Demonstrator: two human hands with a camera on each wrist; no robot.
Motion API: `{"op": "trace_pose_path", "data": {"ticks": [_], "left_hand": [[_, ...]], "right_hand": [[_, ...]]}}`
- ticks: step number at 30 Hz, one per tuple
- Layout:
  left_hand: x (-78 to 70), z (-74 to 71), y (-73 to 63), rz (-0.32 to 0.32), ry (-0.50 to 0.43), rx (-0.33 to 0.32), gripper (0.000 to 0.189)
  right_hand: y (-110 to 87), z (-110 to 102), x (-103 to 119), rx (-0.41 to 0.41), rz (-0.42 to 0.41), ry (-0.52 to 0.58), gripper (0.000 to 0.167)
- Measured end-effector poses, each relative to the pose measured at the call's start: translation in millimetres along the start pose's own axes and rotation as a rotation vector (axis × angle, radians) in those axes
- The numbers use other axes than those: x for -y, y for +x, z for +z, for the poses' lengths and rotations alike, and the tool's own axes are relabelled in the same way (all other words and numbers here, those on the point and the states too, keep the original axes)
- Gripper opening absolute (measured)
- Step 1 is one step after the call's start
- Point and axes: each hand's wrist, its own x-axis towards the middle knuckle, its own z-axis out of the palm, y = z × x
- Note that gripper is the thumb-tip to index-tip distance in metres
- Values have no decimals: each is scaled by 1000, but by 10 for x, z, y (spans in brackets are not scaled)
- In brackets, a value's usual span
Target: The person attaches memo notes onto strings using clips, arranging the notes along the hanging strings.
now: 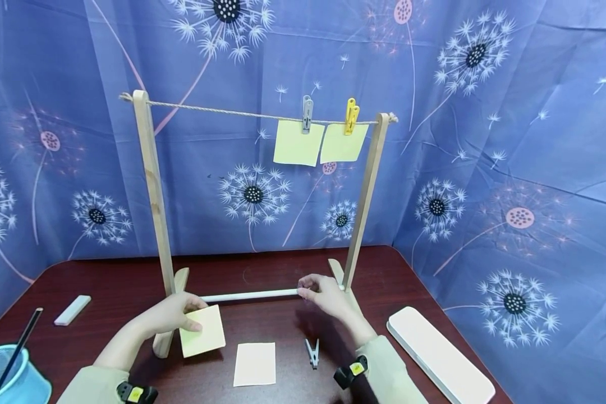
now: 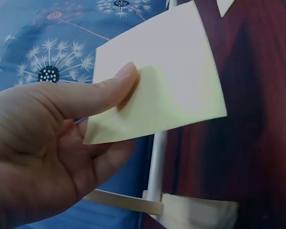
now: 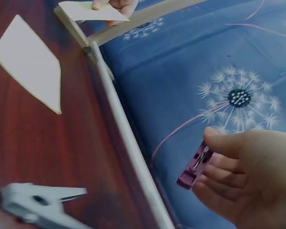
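My left hand pinches a yellow sticky note between thumb and fingers, above the table by the left post's foot. In the left wrist view the thumb lies across the face of the note. My right hand holds a small purple clothespin, plain in the right wrist view and mostly hidden by the fingers in the head view. Between the posts of a wooden frame runs a rope. A grey clothespin and a yellow clothespin each hold a yellow note on it.
Another note and a grey clothespin lie on the dark red table. A white rod joins the frame's feet. At right lies a white case; at left are a white block and a blue pencil cup.
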Motion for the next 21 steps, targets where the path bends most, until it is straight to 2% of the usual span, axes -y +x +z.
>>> {"op": "trace_pose_path", "data": {"ticks": [4,9,13,16,21], "left_hand": [[-81,-61,53,-15,-12,-78,25],[-218,-138,149,-14,23,-217,23],[-368,-188,212,-23,-50,-309,26],[-496,-241,242,-35,-63,-376,29],[-687,-349,314,-55,1,-458,35]], "right_hand": [[96,-131,125,-5,-71,37,29],[218,-271,359,-74,-99,-42,26],[326,-373,556,-105,-146,-91,26],[401,-449,708,-123,-198,-104,27],[528,-571,983,-149,-296,-93,28]]}}
